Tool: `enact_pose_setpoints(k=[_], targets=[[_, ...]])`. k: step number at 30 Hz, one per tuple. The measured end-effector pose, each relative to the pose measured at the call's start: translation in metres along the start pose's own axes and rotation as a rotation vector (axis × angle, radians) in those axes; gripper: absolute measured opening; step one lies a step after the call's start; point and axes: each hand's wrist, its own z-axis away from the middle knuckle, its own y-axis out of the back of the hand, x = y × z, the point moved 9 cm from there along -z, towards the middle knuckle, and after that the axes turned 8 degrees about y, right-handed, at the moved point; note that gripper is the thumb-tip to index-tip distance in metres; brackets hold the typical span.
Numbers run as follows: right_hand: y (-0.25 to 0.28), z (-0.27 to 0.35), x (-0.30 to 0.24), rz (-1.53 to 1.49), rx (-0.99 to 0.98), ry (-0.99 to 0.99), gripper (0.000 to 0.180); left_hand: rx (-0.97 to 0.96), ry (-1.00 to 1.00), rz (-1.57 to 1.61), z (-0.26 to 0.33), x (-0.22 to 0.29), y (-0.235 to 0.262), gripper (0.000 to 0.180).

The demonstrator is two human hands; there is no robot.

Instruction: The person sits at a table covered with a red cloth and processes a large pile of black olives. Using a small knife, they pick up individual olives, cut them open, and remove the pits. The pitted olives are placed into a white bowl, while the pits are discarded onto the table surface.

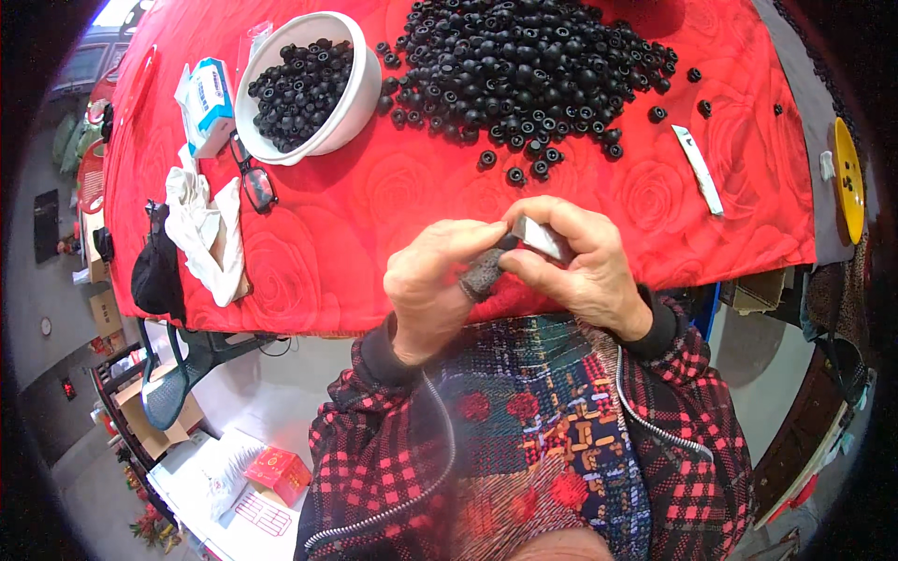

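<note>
1. Step in hand: our hands meet just below the pile (524, 70) of black ring-shaped pieces. The left hand (432, 280) pinches one small black piece (506, 242) over a grey fingertip cover (483, 273).
2. The right hand (587, 266) grips a flat metal blade (541, 236) against it.
3. We judge trimming next: it calls for a steady pinch.
4. White bowl (360, 98), left of the pile, holds more pieces; red patterned table (374, 215).

- The tablecloth (374, 187) is bright red with a rose pattern.
- The pile of small round parts (524, 65) is black.
- The bowl (360, 89) is white.
- The jacket (393, 467) is red-and-black plaid.
- The disc (848, 178) at the table's right edge is yellow.
</note>
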Motion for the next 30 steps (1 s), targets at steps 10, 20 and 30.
enact_pose_setpoints(k=[10,20,30], targets=[[-0.01,0.004,-0.029,0.192,-0.316,0.404,0.034,-0.477,1.081,0.95,0.043,-0.046,-0.041,0.016],[-0.003,0.019,-0.053,0.42,-0.116,0.708,0.036,-0.449,0.977,1.152,0.038,-0.038,-0.053,0.022],[0.007,0.007,-0.042,0.24,-0.082,0.37,0.034,-0.335,0.769,1.036,0.027,-0.034,-0.033,0.028]])
